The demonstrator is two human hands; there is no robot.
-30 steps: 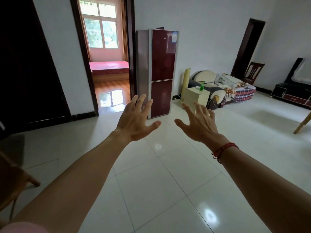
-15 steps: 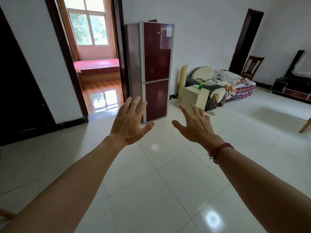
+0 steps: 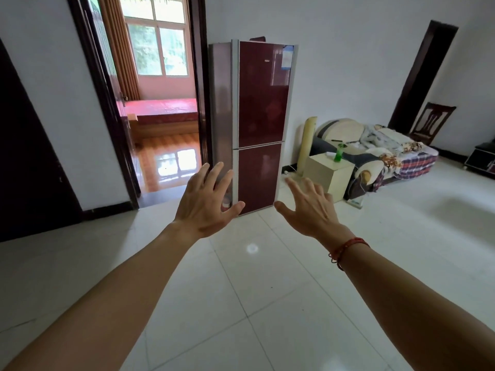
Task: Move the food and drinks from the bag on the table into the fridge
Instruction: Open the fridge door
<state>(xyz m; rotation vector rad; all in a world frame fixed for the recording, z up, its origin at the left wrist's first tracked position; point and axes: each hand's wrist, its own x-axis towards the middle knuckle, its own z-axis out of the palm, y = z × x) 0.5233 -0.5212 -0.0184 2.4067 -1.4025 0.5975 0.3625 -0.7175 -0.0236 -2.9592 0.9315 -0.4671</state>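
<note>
A tall dark-red two-door fridge (image 3: pixel 262 108) stands against the far white wall, both doors closed. My left hand (image 3: pixel 205 203) and my right hand (image 3: pixel 308 207) are stretched out in front of me with fingers spread, holding nothing. Both hands are some way short of the fridge, over the tiled floor. No bag, table, food or drink is in view.
An open doorway (image 3: pixel 160 116) to the left of the fridge leads into a bedroom. A cream cabinet (image 3: pixel 328 175) with a green bottle (image 3: pixel 338 153) sits right of the fridge, then a sofa (image 3: pixel 375 151) with blankets. A wooden chair (image 3: pixel 431 121) is at the far right.
The fridge looms larger and nearer the middle of the view as I move toward it. Both hands stay spread and empty.
</note>
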